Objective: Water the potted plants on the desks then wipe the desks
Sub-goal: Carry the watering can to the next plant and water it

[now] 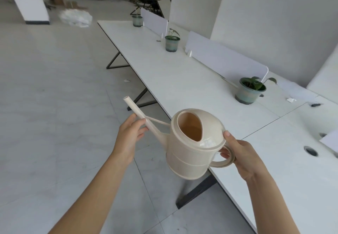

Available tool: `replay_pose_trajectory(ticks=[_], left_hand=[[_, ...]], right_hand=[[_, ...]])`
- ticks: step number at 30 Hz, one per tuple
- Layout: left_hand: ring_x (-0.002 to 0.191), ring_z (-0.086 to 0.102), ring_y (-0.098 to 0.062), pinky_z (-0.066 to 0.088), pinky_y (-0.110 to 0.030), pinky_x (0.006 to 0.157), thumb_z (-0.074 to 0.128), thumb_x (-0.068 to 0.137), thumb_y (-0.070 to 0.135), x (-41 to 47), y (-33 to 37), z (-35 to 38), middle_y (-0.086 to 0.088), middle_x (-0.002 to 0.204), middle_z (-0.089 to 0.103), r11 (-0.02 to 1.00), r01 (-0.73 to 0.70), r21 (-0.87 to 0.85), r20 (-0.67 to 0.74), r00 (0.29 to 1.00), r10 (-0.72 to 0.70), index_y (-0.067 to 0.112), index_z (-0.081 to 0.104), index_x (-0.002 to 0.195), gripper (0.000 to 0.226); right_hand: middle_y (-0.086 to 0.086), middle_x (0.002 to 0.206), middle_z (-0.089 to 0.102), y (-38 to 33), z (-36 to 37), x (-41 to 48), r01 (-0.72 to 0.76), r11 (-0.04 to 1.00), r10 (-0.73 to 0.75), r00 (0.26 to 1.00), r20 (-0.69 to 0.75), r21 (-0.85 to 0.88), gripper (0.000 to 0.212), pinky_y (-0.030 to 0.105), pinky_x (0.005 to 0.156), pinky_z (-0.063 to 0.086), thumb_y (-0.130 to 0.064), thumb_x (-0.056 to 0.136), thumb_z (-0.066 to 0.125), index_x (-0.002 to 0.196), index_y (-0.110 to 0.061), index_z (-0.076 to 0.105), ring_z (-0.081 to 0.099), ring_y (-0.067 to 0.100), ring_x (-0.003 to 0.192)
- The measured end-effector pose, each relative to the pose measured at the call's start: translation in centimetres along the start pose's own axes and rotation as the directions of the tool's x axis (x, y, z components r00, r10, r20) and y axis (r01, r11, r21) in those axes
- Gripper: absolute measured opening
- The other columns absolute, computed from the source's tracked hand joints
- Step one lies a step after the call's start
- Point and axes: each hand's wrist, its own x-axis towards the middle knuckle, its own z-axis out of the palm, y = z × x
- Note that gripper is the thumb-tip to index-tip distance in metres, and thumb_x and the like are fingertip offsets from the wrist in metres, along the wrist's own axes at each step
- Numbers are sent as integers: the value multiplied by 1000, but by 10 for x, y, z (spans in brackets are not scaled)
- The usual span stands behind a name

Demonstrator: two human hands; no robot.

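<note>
The left hand (128,135) is out over the floor, beside the desk (182,80). Its fingers (140,124) are curled lightly around the spout (139,114), partway along it. The spout is long and thin and points up and to the left, away from the plants.

The can (193,144) hangs in the air, just off the near edge of the desk. Its big hole on top is open, and I cannot tell how much water is inside.

The right hand (241,157) holds the handle (224,158), fingers closed through the ring and thumb pressed on the lid rim.

The nearest plant (249,90) sits on the desk, up and to the right of the can, well apart from it. Two more pots (172,42) stand farther along.

So the spout faces the wrong way. I think the can must swing right, so the spout tip comes over the near pot. The right hand is nearer that pot.
</note>
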Motion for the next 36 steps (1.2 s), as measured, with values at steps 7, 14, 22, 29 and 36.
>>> replay_pose_trajectory(ticks=[7, 14, 22, 29, 36], left_hand=[[94, 64, -13, 39, -33, 99, 47, 91, 16, 96, 5, 8, 7, 92, 65, 1000, 27, -12, 18, 999, -27, 24, 58, 95, 14], [98, 64, -13, 40, -32, 97, 48, 91, 18, 209, 13, 5, 9, 102, 68, 998, 52, 38, 218, 974, -60, 26, 63, 103, 21], [103, 64, -15, 41, -32, 95, 47, 91, 15, 321, 43, 29, 9, 102, 66, 984, 92, 149, 458, 876, -151, 29, 57, 112, 27], [104, 63, -20, 41, -34, 95, 48, 89, 16, 375, 24, 85, 4, 97, 62, 963, 159, 217, 538, 804, -254, 22, 58, 107, 22], [104, 62, -22, 40, -36, 96, 48, 90, 16, 407, 6, 162, 0, 108, 61, 951, 124, 284, 632, 721, -283, 20, 54, 121, 31]], right_hand=[[0, 64, 65, -11, 23, 81, -39, 999, 39, 999, -32, 19, 45, 25, 70, 46, -50, 67, 69, 69, -5, 65, 60, 15, 72], [-5, 53, 66, -15, 58, 148, -49, 997, 58, 979, -198, 52, 35, 25, 70, 46, -37, 79, 64, 64, -5, 65, 62, 14, 68], [-7, 45, 60, -32, 93, 192, -17, 992, 72, 900, -431, 129, 40, 25, 68, 42, -43, 75, 65, 63, -5, 63, 57, 9, 58], [-9, 47, 60, -26, 84, 222, -61, 983, 148, 813, -563, 170, 37, 25, 69, 40, -32, 89, 51, 64, -8, 65, 55, 7, 58], [-9, 53, 66, -23, 37, 250, -49, 977, 172, 755, -632, 207, 38, 25, 73, 41, -34, 89, 49, 67, -9, 67, 62, 2, 60]])
